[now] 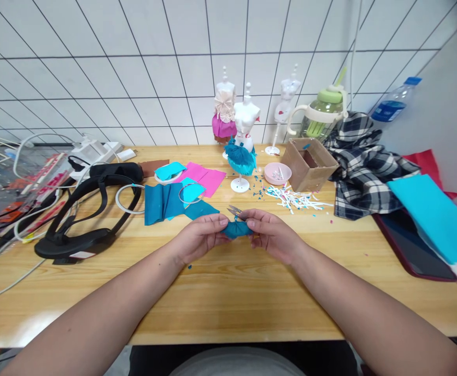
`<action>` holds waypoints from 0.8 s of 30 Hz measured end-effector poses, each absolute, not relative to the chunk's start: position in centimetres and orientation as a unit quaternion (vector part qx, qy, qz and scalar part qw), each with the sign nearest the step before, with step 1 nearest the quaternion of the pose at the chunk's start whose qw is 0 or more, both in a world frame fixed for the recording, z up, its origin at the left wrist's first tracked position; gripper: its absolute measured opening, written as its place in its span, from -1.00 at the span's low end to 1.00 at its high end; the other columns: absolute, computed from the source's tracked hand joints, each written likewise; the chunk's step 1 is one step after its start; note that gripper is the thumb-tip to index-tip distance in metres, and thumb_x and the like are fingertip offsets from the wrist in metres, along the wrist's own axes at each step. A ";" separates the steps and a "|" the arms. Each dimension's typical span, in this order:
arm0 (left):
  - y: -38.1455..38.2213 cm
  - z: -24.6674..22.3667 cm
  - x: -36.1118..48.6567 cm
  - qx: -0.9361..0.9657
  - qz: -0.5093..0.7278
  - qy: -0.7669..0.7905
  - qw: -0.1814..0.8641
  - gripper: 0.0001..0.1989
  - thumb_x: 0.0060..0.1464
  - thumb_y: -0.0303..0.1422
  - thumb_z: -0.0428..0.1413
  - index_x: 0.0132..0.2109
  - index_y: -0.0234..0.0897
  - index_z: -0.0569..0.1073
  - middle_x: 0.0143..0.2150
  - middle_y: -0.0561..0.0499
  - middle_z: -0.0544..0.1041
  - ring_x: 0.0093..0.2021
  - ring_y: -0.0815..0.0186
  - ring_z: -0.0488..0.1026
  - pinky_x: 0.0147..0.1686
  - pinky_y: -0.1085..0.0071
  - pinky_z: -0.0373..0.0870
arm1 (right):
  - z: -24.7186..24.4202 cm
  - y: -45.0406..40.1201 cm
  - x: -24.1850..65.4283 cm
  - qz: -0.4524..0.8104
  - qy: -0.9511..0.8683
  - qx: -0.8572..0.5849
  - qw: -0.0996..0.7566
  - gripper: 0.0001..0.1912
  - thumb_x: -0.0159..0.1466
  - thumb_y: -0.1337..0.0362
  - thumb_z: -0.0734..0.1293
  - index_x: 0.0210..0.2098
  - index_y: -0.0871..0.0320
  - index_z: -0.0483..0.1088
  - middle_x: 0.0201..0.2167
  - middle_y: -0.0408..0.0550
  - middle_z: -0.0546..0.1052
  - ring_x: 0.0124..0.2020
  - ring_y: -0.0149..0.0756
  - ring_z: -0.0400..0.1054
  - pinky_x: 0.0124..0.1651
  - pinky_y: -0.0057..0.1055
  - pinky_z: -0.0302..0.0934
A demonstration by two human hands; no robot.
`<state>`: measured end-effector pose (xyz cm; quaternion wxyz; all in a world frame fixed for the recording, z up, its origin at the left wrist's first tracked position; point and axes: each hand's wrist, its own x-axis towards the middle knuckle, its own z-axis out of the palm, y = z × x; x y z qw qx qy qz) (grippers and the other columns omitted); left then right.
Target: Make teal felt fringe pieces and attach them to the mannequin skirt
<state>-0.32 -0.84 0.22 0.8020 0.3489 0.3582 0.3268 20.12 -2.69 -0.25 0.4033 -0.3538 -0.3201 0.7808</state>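
Between both hands, the teal piece [236, 228] looks gathered and creased.

Left forearm [113, 303] slanting inward from lower left; right forearm [365, 303] mirroring it from lower right, both bare. Left hand [202, 236] and right hand [273, 234] facing each other, close but not touching. Left thumb [218, 225] and right thumb [254, 225] pointing inward, pressing toward curled fingers; both hands pinching.

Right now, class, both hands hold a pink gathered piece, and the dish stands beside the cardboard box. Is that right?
No: the head view shows the gathered piece in the left hand and right hand is teal. The dish stands beside the cardboard box.
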 end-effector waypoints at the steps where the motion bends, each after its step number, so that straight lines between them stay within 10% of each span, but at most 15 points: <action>1: -0.9 0.2 -0.4 0.351 0.314 0.354 0.808 -0.81 -0.09 -0.33 0.30 -0.31 -0.32 0.53 -0.31 -0.06 0.58 -0.32 0.31 0.50 -0.24 0.40 0.39 | -0.3 -2.7 20.1 0.788 -0.313 -0.341 0.405 -0.65 0.03 0.24 0.49 -0.17 0.11 0.48 -0.40 -0.16 0.45 -0.48 -0.47 0.31 -0.49 -0.54 0.26; 8: -1.2 0.2 0.0 0.380 0.303 0.360 0.797 -0.61 0.02 -0.01 0.16 -0.19 -0.25 0.54 -0.18 -0.07 0.59 -0.14 0.20 0.50 -0.18 0.35 0.38 | -0.3 -2.8 19.6 0.769 -0.340 -0.334 0.426 -0.73 0.05 0.24 0.48 -0.24 0.11 0.48 -0.35 -0.13 0.46 -0.39 -0.41 0.32 -0.42 -0.50 0.25; 24: -1.4 0.6 0.3 0.456 0.323 0.382 0.736 -0.71 -0.19 -0.22 0.36 -0.37 -0.32 0.52 -0.37 0.01 0.55 -0.34 0.34 0.42 -0.24 0.42 0.28 | -0.2 -3.0 19.1 0.773 -0.301 -0.325 0.455 -0.59 0.00 0.24 0.52 -0.16 0.09 0.43 -0.30 -0.15 0.50 -0.32 -0.40 0.37 -0.22 -0.43 0.26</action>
